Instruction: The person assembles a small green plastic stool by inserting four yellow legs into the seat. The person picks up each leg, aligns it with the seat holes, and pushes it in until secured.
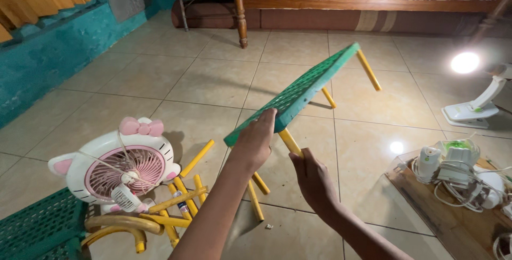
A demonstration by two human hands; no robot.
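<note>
My left hand grips the near edge of a green perforated plastic shelf panel and holds it tilted up off the tiled floor. Yellow tube legs stick out of the panel's underside. My right hand is closed around the nearest yellow leg just below the panel's corner. Another yellow leg juts from the far corner. A further leg slants toward the floor under my left wrist.
A white and pink cat-shaped fan lies at the left among loose yellow tubes. A second green panel is at the bottom left. A lit white desk lamp and a tray of chargers stand right. A bed frame runs behind.
</note>
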